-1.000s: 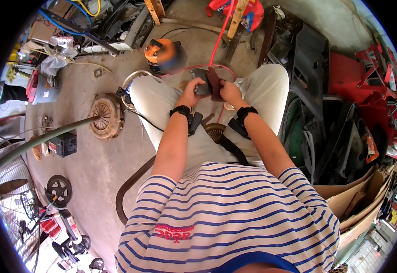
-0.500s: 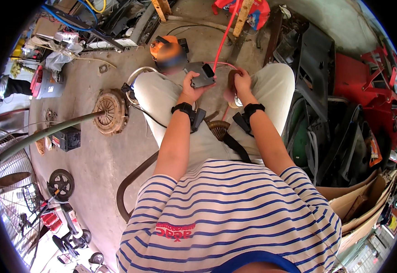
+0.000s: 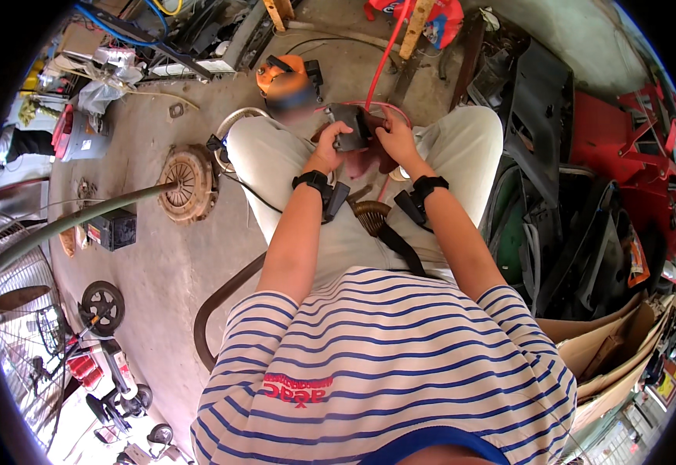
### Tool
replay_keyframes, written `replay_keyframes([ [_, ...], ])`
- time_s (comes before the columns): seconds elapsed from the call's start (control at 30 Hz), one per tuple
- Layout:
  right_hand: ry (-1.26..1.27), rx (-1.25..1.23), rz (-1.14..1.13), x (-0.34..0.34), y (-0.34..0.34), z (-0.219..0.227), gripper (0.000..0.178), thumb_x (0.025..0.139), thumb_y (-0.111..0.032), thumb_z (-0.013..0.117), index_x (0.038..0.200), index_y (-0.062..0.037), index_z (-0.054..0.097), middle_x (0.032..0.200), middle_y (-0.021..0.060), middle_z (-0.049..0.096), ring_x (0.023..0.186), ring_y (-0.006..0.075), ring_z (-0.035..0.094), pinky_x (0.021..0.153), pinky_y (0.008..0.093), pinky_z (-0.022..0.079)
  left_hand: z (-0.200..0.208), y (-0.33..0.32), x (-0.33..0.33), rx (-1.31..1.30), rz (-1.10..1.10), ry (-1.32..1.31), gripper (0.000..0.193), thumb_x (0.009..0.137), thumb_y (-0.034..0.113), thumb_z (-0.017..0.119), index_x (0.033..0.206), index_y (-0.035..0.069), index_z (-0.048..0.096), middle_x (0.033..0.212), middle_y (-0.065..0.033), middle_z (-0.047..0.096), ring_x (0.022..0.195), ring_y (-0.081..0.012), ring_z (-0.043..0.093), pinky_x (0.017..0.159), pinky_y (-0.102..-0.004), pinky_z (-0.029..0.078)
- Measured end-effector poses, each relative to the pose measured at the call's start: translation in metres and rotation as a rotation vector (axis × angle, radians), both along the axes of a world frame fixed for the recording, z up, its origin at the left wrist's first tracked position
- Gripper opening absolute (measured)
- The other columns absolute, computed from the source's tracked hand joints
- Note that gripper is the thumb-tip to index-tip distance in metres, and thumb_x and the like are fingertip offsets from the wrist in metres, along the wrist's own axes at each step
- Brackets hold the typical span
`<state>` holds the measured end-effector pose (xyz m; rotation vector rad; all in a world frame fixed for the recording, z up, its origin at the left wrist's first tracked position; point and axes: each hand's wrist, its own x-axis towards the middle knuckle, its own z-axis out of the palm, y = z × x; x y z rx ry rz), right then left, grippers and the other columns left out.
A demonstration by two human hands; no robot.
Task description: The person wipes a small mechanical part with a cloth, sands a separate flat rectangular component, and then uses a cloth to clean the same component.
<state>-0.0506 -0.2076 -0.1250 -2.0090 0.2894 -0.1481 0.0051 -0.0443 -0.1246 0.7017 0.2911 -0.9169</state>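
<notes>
Between my knees, my left hand grips a dark grey boxy part by its near left side, thumb on top. The part has a dark socket-like end and is tilted. My right hand presses a reddish-brown cloth against the part's right side. The cloth hangs below the part and covers some of it, so the right fingertips are partly hidden. A black strap with a dark block sits on each wrist. Just beyond my left hand stands an orange and black machine on the floor.
A round rusty clutch plate lies on the floor at left, a greenish pole reaching to it. A red hose runs down ahead. Black panels, red panels and cardboard crowd the right. A small wheel is lower left.
My right hand has moved left with the cloth, from apart over the right knee to touching the grey part. The left hand has turned the part slightly.
</notes>
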Motion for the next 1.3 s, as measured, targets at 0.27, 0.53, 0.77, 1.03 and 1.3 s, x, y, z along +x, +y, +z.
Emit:
replay_keyframes([
  [0.27, 0.002, -0.079, 0.218, -0.006, 0.004, 0.016, 0.065, 0.069, -0.010, 0.053, 0.129, -0.0172, 0.031, 0.068, 0.0134, 0.054, 0.065, 0.0317, 0.054, 0.065, 0.0339, 0.044, -0.018, 0.008, 0.003, 0.101, -0.060, -0.146, 0.025, 0.066, 0.012, 0.055, 0.091, 0.005, 0.054, 0.086, -0.0071, 0.057, 0.081, -0.0231, 0.054, 0.076, -0.0412, 0.046],
  [0.53, 0.138, 0.094, 0.330, -0.007, 0.001, 0.020, 0.059, 0.069, -0.006, 0.049, 0.126, -0.0130, 0.036, 0.071, 0.0120, 0.056, 0.066, 0.0243, 0.055, 0.064, 0.0297, 0.043, -0.002, 0.004, -0.002, 0.086, 0.019, -0.157, 0.017, 0.065, 0.016, 0.060, 0.078, 0.007, 0.055, 0.074, -0.0016, 0.053, 0.068, -0.0146, 0.052, 0.062, -0.0289, 0.045],
  [0.77, 0.177, -0.074, 0.375, -0.009, 0.004, 0.020, 0.059, 0.070, -0.006, 0.049, 0.127, -0.0127, 0.035, 0.071, 0.0089, 0.056, 0.063, 0.0184, 0.053, 0.061, 0.0282, 0.043, -0.003, 0.002, -0.003, 0.201, -0.050, -0.140, 0.016, 0.064, 0.018, 0.061, 0.077, 0.010, 0.055, 0.073, -0.0003, 0.052, 0.067, -0.0133, 0.051, 0.061, -0.0258, 0.042],
  [1.03, 0.222, 0.411, 0.137, -0.007, 0.007, 0.012, 0.065, 0.072, -0.002, 0.048, 0.132, -0.0084, 0.026, 0.066, 0.0018, 0.051, 0.054, 0.0103, 0.045, 0.050, 0.0236, 0.038, -0.001, 0.005, -0.001, 0.170, -0.094, -0.210, 0.022, 0.063, 0.021, 0.061, 0.081, 0.010, 0.055, 0.075, -0.0009, 0.054, 0.069, -0.0126, 0.051, 0.066, -0.0257, 0.043],
  [1.3, 0.205, 0.738, -0.057, -0.001, -0.003, -0.008, 0.061, 0.074, -0.002, 0.045, 0.132, -0.0076, 0.027, 0.065, 0.0005, 0.048, 0.050, 0.0096, 0.042, 0.046, 0.0228, 0.035, 0.011, 0.002, -0.006, 0.287, -0.217, -0.264, 0.026, 0.062, 0.026, 0.060, 0.083, 0.010, 0.056, 0.077, 0.0002, 0.054, 0.073, -0.0118, 0.050, 0.070, -0.0264, 0.042],
])
